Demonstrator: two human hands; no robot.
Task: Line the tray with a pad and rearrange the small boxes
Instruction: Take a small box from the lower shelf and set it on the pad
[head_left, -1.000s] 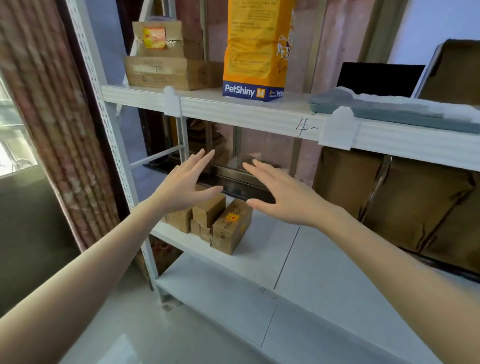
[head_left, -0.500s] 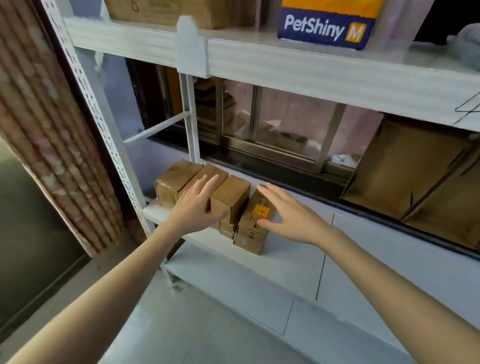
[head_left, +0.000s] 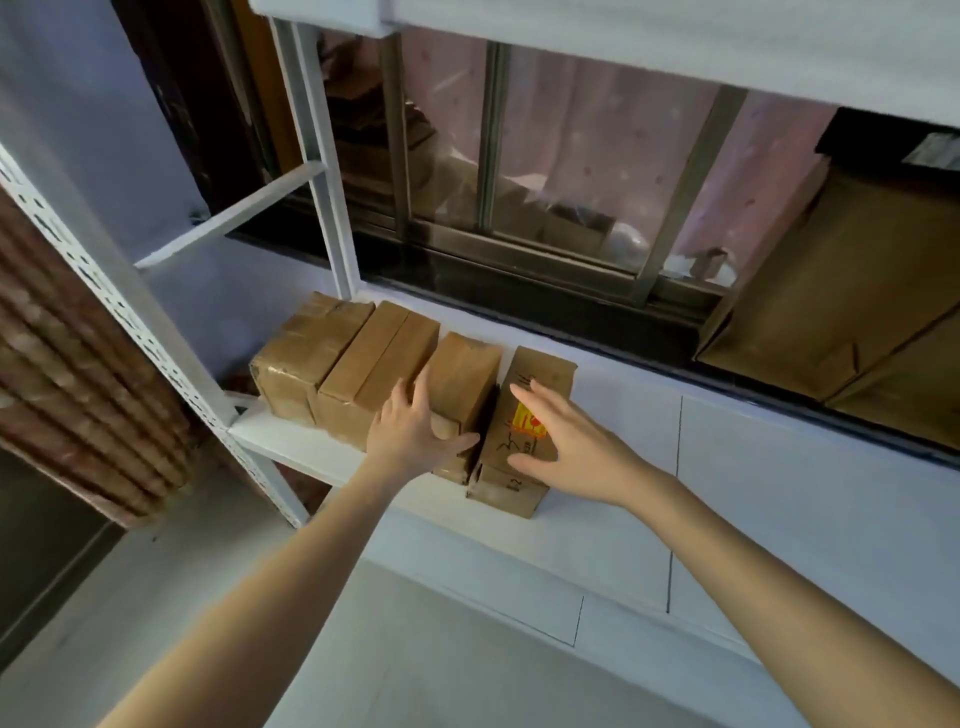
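Note:
Several small brown cardboard boxes stand in a row at the left end of a white shelf board (head_left: 613, 540). My left hand (head_left: 410, 431) lies flat, fingers spread, on the front of the third box (head_left: 465, 374), its thumb reaching toward the gap to the right. My right hand (head_left: 556, 436) rests open on top of the rightmost box (head_left: 540, 374), which carries a red and yellow sticker (head_left: 527, 420). Two larger boxes (head_left: 332, 348) stand further left against the shelf post. Neither hand grips a box. No pad or tray shows in this view.
A white perforated shelf post (head_left: 135, 332) rises at the left, with a curtain (head_left: 67, 395) beyond it. The upper shelf edge (head_left: 675, 41) hangs overhead. A window frame (head_left: 519, 249) runs behind the boxes. Large flat cardboard sheets (head_left: 841, 291) lean at the right.
The camera has dropped and come closer to the lower shelf. Both hands have reached forward and down from mid-air onto the two rightmost boxes.

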